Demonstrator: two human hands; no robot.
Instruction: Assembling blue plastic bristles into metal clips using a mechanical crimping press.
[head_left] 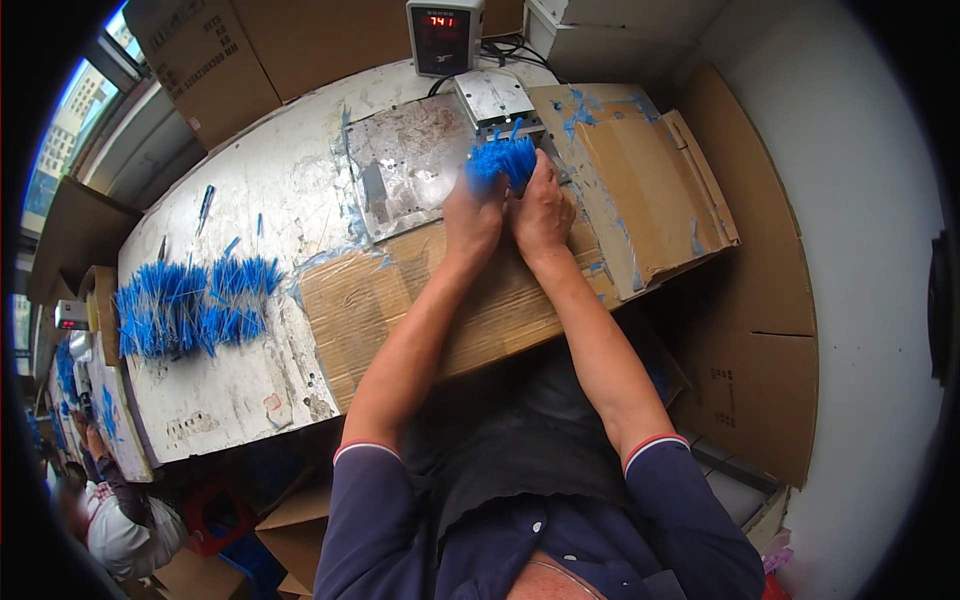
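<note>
Scuffed white paint covers the worktable [250, 190], which runs from the window side at the left to a white wall at the right, with flattened cardboard sheets [400, 300] taped over its near edge and a worn metal plate [410, 165] set into its middle. Both of the person's hands meet above the far edge of the cardboard: the left hand [473, 215] and the right hand [541, 208] are clenched side by side around 1 bundle of thin blue strips [503, 160], whose upper ends fan out above the fingers and look blurred. The bundle sits just in front of a small scale with a steel platform [492, 97] and a grey display unit [443, 35] showing red digits. Well apart to the left, 2 or 3 loose heaps of the same blue strips [190, 300] lie on the bare tabletop, with a few single strips [205, 205] scattered beyond them. A folded cardboard box flap [640, 180] rests to the right of the hands. At the lower left edge, another person in a white top [120, 535] is partly visible beside the table.
</note>
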